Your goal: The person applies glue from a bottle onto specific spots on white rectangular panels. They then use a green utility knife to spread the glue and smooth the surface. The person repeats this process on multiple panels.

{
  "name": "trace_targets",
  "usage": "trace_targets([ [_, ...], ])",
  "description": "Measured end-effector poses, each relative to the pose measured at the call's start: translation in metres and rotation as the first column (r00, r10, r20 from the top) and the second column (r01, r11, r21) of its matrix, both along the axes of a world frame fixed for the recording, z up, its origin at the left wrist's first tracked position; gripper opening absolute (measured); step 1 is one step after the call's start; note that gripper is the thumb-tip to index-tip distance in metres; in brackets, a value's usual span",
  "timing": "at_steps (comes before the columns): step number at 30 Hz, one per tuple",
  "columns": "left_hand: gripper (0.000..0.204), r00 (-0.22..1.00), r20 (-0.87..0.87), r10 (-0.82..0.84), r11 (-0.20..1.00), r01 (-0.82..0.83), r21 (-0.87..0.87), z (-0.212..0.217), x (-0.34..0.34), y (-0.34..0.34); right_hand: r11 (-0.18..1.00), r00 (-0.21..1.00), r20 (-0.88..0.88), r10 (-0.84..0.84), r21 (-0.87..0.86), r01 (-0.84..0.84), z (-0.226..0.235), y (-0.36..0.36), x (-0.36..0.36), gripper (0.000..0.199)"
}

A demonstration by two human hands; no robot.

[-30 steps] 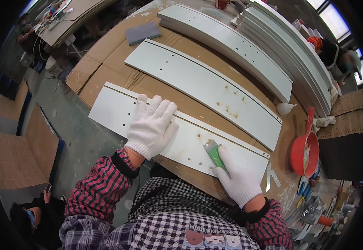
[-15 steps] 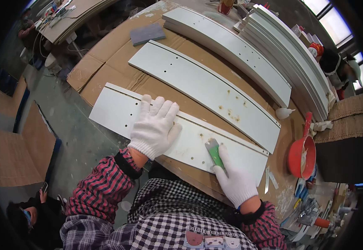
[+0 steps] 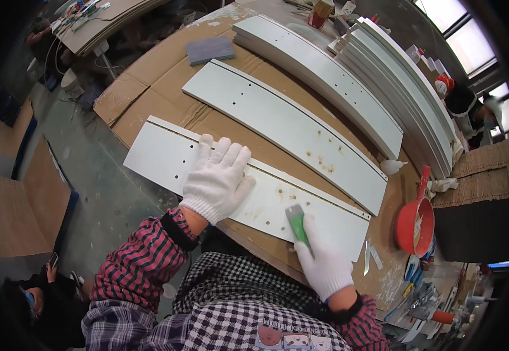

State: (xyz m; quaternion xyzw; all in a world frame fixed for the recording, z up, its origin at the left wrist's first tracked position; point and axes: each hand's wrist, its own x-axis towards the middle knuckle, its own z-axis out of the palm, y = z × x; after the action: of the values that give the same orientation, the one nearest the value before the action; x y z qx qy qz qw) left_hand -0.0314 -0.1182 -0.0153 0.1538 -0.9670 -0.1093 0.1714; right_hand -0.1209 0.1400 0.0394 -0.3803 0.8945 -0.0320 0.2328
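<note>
Nearest the body, at about 5 o'clock: right hand (image 3: 324,266) (white glove), fingers wrapped around a green-handled scraper (image 3: 297,223) whose blade end rests on the near white panel (image 3: 161,158). At 9 o'clock from it, left hand (image 3: 216,178), gloved, fingers spread wide and pressed flat on that same panel, which lies on the cardboard-covered table (image 3: 149,82). Farther, toward 12 o'clock: second white panel (image 3: 278,123); at 3 o'clock, a red bowl (image 3: 409,225); beyond, stacked white panels (image 3: 400,99).
</note>
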Motion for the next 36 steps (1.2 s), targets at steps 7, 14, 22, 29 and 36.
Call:
trace_targets([
  [7,0.042,1.0,-0.014,0.022,1.0,-0.022,0.003,0.002,-0.001,-0.002,0.974,0.993,0.089,-0.072,0.223,0.051,0.022,-0.007,0.01,0.066],
  [14,0.042,0.998,-0.053,0.016,1.0,-0.016,0.002,0.001,0.0,-0.001,0.997,0.997,-0.016,-0.073,0.019,0.073,-0.004,-0.033,-0.01,0.067],
  [22,0.042,0.998,-0.05,0.041,0.999,-0.039,0.034,-0.001,-0.002,-0.002,0.956,0.991,0.074,-0.115,0.278,0.091,0.032,-0.015,0.01,0.07],
  [29,0.041,0.999,-0.041,0.027,0.999,-0.026,0.024,0.001,-0.005,-0.003,0.967,0.971,-0.224,0.09,-0.213,-0.139,-0.009,-0.016,-0.005,0.064],
  [36,0.04,0.998,-0.053,0.041,0.999,-0.041,0.01,-0.001,-0.007,-0.004,0.997,0.997,-0.08,0.012,-0.078,-0.018,0.002,-0.018,-0.002,0.067],
])
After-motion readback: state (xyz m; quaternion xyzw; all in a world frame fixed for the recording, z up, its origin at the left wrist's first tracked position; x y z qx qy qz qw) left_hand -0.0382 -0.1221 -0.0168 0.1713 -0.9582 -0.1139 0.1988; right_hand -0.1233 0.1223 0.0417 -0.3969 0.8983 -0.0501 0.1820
